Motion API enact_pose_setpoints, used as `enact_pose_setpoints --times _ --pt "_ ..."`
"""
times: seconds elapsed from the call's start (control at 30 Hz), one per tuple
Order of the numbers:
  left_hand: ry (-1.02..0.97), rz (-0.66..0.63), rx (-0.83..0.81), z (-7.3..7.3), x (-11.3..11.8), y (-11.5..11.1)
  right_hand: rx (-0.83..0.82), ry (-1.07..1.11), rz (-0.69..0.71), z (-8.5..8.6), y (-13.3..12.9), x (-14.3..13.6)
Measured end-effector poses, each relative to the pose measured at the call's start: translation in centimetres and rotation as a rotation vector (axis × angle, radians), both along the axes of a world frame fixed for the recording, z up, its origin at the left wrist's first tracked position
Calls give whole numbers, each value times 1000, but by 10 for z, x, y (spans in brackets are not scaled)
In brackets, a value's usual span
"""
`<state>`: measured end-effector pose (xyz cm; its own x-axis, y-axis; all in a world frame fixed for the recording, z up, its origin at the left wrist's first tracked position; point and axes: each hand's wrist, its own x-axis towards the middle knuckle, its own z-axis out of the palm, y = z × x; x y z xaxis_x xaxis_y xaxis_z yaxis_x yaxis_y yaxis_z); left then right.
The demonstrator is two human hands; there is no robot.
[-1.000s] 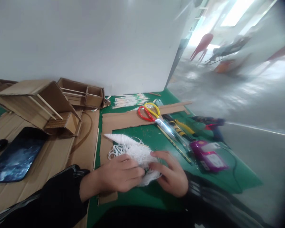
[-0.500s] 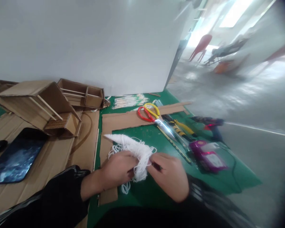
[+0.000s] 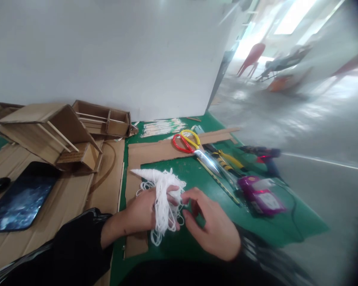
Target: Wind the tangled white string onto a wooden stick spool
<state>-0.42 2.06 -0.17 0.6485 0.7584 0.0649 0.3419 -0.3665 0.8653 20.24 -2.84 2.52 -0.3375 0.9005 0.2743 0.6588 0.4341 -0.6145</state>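
Facing left hand point(image 3: 141, 211) and right hand point(image 3: 213, 228) toward each other, low over the near side of the desk point(image 3: 167, 256).
Reaching inward with both forearms, in dark sleeves point(image 3: 74, 242) with pale stripes; showing a bare left wrist point(image 3: 111, 230). Pointing left fingers point(image 3: 173, 189) rightward, parted, partly hidden in the middle. Curving right thumb and forefinger into an open C, tips apart and near the left fingers, with the back of the right hand turned up and outward.

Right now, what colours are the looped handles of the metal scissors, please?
One red handle, one yellow handle; head view shows best.
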Motion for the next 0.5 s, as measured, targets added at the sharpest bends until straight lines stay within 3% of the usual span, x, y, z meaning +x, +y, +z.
enact_pose_setpoints --times 0.2,0.33,0.5 --pt "-72 27 -116 -7 -4 1 15 -153 -60 -11 11 5" --pt "-104 -3 -192 -9 -3 1 -161 -28 -16 -16 21 -1" --pt "-53 49 -154 -7 -4 -2 -339 84 -4 -20 25 -4"
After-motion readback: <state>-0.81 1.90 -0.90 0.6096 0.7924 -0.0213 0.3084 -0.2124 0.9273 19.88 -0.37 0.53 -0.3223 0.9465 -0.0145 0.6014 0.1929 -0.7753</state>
